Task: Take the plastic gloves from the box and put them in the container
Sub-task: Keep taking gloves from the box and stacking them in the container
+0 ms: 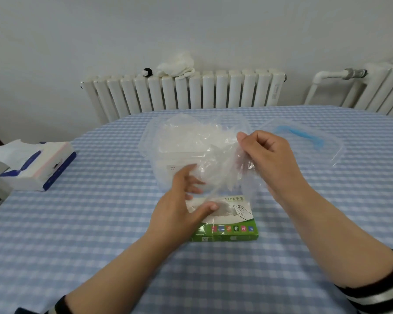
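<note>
Right hand (268, 159) pinches glove (220, 168) above container (159, 141); left hand (182, 205) spread, fingers touching glove, over box (232, 230) on bench (100, 223).

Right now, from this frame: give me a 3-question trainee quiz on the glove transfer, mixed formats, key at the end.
1. True or false: the right hand pinches a clear plastic glove above the green glove box.
2. Multiple choice: where does the lid with the blue handle lie? A) on the container B) on the tablecloth, right of the container C) under the tissue pack
3. Fill in: the clear container already holds some ____.

Key: 1 true. 2 B. 3 gloves; the left hand hovers over the box, fingers relaxed.
</note>
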Available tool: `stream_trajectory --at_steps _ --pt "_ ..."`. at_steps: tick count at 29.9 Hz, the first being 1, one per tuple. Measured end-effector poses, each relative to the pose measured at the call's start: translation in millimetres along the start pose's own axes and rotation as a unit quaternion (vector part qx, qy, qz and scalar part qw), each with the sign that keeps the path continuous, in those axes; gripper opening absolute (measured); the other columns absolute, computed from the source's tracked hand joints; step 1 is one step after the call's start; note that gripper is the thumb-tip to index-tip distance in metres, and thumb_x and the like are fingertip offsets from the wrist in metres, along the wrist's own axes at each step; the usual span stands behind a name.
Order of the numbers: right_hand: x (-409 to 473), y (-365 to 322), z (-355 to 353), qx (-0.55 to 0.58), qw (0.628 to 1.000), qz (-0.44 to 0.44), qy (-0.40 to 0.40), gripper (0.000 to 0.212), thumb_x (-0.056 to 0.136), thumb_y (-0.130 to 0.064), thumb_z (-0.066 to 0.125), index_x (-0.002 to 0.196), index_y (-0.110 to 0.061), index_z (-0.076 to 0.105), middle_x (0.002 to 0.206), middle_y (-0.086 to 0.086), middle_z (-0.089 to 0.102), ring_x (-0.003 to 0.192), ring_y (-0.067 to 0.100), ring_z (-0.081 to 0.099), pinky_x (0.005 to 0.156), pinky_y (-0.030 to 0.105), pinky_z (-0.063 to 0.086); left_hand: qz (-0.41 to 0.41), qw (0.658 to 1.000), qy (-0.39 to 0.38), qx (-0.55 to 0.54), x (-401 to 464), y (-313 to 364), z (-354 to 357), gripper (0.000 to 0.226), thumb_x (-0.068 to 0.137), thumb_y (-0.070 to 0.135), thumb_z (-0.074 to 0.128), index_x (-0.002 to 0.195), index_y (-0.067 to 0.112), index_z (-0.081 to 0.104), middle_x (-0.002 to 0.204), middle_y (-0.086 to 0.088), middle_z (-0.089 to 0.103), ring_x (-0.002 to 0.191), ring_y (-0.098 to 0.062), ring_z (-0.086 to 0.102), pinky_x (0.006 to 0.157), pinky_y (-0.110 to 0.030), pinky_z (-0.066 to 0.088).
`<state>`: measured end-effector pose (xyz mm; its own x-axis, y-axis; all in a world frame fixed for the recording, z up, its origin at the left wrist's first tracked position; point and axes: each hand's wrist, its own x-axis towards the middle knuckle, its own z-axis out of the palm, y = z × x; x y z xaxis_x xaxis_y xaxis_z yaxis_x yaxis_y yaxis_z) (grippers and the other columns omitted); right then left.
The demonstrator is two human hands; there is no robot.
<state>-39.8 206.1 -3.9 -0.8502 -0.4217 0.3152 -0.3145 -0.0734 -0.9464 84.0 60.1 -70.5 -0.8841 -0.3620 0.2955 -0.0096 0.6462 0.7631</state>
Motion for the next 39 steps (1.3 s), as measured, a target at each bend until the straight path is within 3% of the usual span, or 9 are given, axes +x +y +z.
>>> stream_trajectory --at_steps 6,10,15,19,23,25,29,34,39 --pt "-1 1 6 0.002 0.999 0.05 -0.002 0.04 0.092 -0.021 0.063 0.064 0.005 0.05 0.05 0.006 0.05 0.044 0.01 0.043 0.045 0.018 0.04 0.291 0.925 0.213 0.121 9 21 -4 0.086 0.073 0.059 0.071 0.138 0.017 0.032 0.142 -0.006 0.03 0.135 -0.022 0.033 0.109 -0.036 0.036" --pt "-2 2 7 -0.022 0.996 0.079 -0.028 0.042 0.091 -0.018 0.062 0.054 -0.009 0.043 0.042 0.003 0.043 0.036 0.013 0.037 0.041 0.02 0.033 0.338 0.901 0.204 0.177 31 46 -13 0.033 0.087 0.037 0.069 0.111 0.015 0.065 0.122 -0.002 0.059 0.115 -0.021 0.054 0.101 -0.034 0.038" --pt "2 -8 -1 -0.09 0.988 0.105 -0.07 0.06 0.094 -0.051 0.05 0.046 -0.015 0.042 0.042 0.003 0.046 0.046 0.018 0.045 0.049 0.024 0.035 0.166 0.982 0.081 0.024 58 69 -28 0.016 0.088 0.037 0.068 0.081 0.022 0.069 0.076 0.01 0.067 0.074 -0.009 0.061 0.071 -0.028 0.05" --pt "10 -14 -18 -0.315 0.947 0.054 -0.026 0.068 0.081 -0.075 0.023 0.086 -0.015 0.055 0.075 -0.007 0.063 0.069 0.009 0.059 0.067 0.029 0.042 0.032 0.995 0.09 -0.042 92 79 -38 0.029 0.084 0.041 0.071 0.079 0.014 0.062 0.057 0.004 0.062 0.045 -0.001 0.052 0.048 -0.022 0.047" --pt "5 -24 -17 -0.303 0.929 -0.172 0.127 0.032 0.096 -0.054 0.041 0.102 -0.025 0.053 0.101 -0.013 0.054 0.087 0.007 0.054 0.069 0.026 0.044 -0.017 0.992 0.114 -0.053 127 75 -49 0.041 0.089 0.046 0.064 0.078 0.008 0.052 0.055 0.001 0.056 0.034 0.001 0.045 0.037 -0.014 0.036" --pt "-2 -36 0 -0.292 0.917 -0.251 0.103 0.02 0.097 -0.039 0.048 0.1 -0.023 0.057 0.098 -0.014 0.057 0.089 0.007 0.055 0.071 0.025 0.047 -0.028 0.99 0.136 -0.038 142 68 -52 0.042 0.091 0.048 0.06 0.073 0.013 0.044 0.058 0.0 0.054 0.033 0.001 0.046 0.038 -0.016 0.038" --pt "5 -39 39 -0.422 0.888 -0.164 -0.082 0.032 0.1 -0.039 0.041 0.128 -0.029 0.053 0.133 -0.011 0.05 0.118 0.012 0.046 0.088 0.032 0.043 -0.054 0.986 0.146 0.062 162 43 -54 0.042 0.096 0.047 0.051 0.07 0.016 0.041 0.06 0.001 0.056 0.05 -0.008 0.061 0.052 -0.029 0.044" --pt "63 -18 56 -0.514 0.829 -0.004 -0.22 0.047 0.1 -0.048 0.036 0.145 -0.031 0.037 0.158 -0.007 0.021 0.14 0.027 0.027 0.104 0.043 0.034 -0.096 0.966 0.103 0.217 155 15 -51 0.028 0.098 0.032 0.052 0.113 0.009 0.044 0.093 -0.009 0.064 0.08 -0.028 0.062 0.064 -0.037 0.046" --pt "89 -4 59 -0.496 0.809 0.092 -0.302 0.058 0.093 -0.057 0.05 0.143 -0.03 0.041 0.151 -0.003 0.039 0.135 0.022 0.038 0.107 0.036 0.033 0.081 0.876 0.08 0.468 142 11 -55 0.049 0.088 0.03 0.069 0.13 0.017 0.049 0.129 -0.008 0.045 0.116 -0.029 0.043 0.088 -0.035 0.039"
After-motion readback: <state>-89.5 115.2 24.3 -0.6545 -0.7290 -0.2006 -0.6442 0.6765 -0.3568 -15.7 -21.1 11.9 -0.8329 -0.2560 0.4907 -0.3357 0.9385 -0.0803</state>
